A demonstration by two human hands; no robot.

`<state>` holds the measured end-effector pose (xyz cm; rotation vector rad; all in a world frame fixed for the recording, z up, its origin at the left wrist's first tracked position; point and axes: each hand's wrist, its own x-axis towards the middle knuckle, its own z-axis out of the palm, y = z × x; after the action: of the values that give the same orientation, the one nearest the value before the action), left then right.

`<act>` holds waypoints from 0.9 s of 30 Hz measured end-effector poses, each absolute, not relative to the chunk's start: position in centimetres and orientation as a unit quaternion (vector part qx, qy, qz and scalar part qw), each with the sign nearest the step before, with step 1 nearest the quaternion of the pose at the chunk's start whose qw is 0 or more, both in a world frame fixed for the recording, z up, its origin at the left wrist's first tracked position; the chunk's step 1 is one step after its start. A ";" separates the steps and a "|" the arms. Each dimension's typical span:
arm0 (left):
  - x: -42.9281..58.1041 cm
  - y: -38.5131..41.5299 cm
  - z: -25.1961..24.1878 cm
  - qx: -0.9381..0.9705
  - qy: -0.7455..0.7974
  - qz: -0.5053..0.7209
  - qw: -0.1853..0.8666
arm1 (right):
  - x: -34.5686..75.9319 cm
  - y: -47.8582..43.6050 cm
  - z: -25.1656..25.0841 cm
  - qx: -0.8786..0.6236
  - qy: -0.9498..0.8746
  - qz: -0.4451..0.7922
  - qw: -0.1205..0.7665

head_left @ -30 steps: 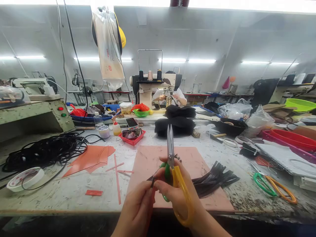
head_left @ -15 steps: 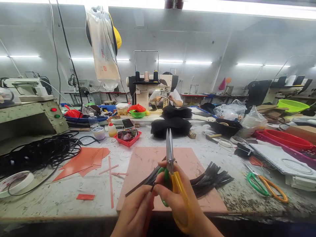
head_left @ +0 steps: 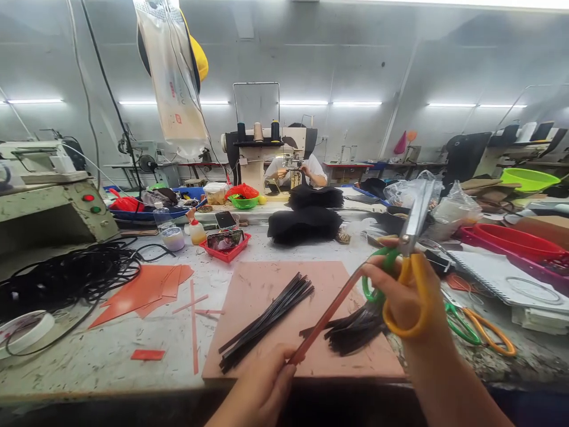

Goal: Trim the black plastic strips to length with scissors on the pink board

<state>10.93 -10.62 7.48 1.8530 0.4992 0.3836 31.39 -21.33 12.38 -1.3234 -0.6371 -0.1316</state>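
Observation:
A thin reddish strip [head_left: 329,314] is stretched at a slant between my two hands. Its lower end is pinched in my left hand [head_left: 269,379], above the front edge of the pink board [head_left: 267,281]. My right hand [head_left: 400,290], raised at the right, grips scissors [head_left: 411,228] with one green and one yellow handle, blades pointing up. The same hand's thumb and fingertips pinch the strip's upper end. On the board lie a bundle of black strips [head_left: 267,323] and, partly behind the reddish strip and my right hand, a second black bundle [head_left: 355,332].
Orange-red sheets [head_left: 146,290] and coiled black cord [head_left: 66,276] lie left. A red basket [head_left: 226,246] holds a phone. Black stacked pieces [head_left: 304,225] stand behind the board. Second scissors [head_left: 484,332] and a notebook [head_left: 502,281] lie right. A person [head_left: 315,172] sits behind a sewing machine.
My right hand has moved right and up with the scissors, away from my left hand. The reddish strip now stretches between them, and the left black bundle shows fully.

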 end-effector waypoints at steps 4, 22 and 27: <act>12.1 -10.2 7.1 0.794 0.191 0.058 0.574 | 34.6 -23.4 13.2 -0.621 -0.238 -0.149 0.731; 24.4 -9.3 7.5 0.740 0.125 -0.230 0.619 | 45.0 -29.0 10.5 -0.650 -0.177 -0.188 0.715; 26.1 -8.9 6.0 0.776 0.111 -0.216 0.582 | 46.6 -29.0 9.1 -0.676 -0.153 -0.171 0.701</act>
<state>26.10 -8.90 5.99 1.8115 0.2599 -0.5038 46.57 -28.98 9.05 -1.5043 -0.3402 -0.3806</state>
